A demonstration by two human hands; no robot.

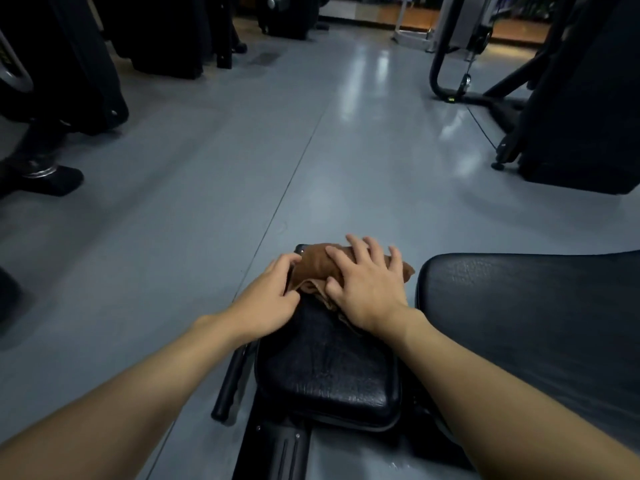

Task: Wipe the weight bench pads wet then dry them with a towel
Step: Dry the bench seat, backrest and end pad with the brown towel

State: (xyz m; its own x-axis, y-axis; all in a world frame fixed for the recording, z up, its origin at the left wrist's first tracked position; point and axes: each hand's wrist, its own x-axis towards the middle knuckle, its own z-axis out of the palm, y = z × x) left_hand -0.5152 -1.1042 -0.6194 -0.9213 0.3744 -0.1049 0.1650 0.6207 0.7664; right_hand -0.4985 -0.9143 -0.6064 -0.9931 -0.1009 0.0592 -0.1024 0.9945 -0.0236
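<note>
A small black bench pad [325, 368] lies lengthwise in front of me, its leather creased and shiny. A bunched brown towel [313, 268] rests on the pad's far end. My right hand [367, 285] lies flat on top of the towel with fingers spread, pressing it onto the pad. My left hand [273, 296] grips the pad's left edge beside the towel, fingers curled and touching the cloth. A second, larger black pad [526, 306] sits to the right, with nothing on it.
Grey glossy floor [207, 202] stretches ahead. Dark gym machines stand at the left [62, 81] and right [571, 116]. A black handle bar [230, 386] sticks out left of the small pad. The bench's metal frame [277, 452] runs below it.
</note>
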